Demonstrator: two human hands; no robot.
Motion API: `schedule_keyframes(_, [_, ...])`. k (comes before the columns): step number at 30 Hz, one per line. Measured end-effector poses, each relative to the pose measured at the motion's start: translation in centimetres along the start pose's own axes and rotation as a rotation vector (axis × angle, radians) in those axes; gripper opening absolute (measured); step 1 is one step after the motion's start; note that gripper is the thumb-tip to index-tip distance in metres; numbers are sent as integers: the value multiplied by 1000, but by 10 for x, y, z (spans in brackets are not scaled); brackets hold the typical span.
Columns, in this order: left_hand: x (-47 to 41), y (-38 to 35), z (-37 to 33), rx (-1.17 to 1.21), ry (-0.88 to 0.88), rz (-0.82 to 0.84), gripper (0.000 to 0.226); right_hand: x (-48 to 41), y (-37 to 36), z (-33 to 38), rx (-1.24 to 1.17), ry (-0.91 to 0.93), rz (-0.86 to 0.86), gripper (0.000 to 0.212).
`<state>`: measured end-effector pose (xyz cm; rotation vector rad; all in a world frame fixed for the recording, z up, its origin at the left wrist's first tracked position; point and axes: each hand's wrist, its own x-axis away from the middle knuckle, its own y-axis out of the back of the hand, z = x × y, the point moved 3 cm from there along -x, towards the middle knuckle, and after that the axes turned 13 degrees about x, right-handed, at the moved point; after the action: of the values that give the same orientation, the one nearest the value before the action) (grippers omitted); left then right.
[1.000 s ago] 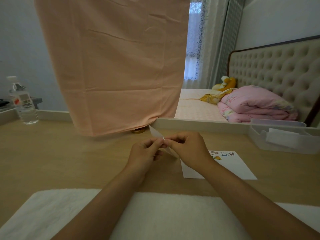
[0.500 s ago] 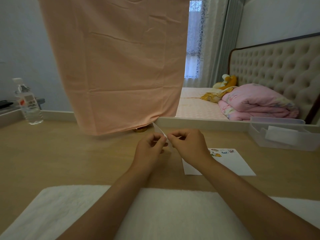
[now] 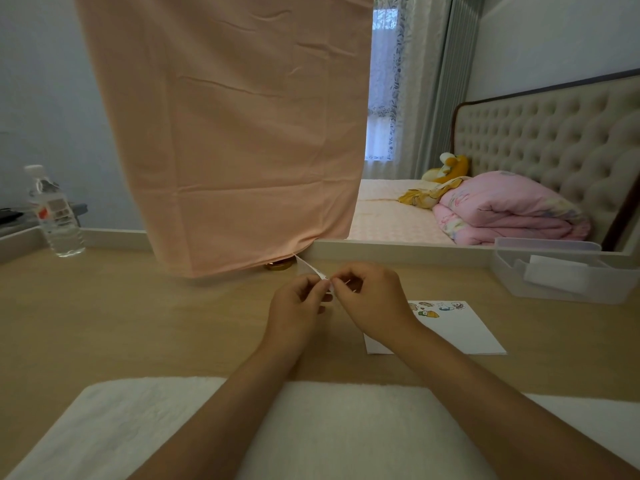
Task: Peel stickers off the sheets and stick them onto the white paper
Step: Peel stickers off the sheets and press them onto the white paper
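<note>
**Two hands, one sticker sheet**

Left hand (image 3: 298, 306) and right hand (image 3: 370, 303), fingertips meeting, both pinch one sticker sheet (image 3: 306, 265) above the surface (image 3: 138, 323). Right of the right hand lies one white paper (image 3: 460, 334) carrying about five stickers (image 3: 429, 313).

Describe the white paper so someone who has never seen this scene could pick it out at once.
On the wooden desk, look in front of the clear bin at the right. The white paper lies flat there, its left part hidden behind the right hand. Unlike the towel or the held sheet, it carries small colourful stickers along its far edge.
</note>
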<state>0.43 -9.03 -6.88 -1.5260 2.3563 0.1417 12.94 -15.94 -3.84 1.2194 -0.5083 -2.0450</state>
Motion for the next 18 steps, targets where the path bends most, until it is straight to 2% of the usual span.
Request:
schedule_keyframes(4, [0,3,-2,-85,-53,7,17,-1,1,-3,-69,-41,79,8])
schedule_keyframes(11, [2,5,-6,-215,-163,53,19,-6,4,-3,-123,-83,112,8])
schedule_keyframes(18, [0,7,-11,-301,-217,95,15,-5,5,-1,-62,-70,127,7])
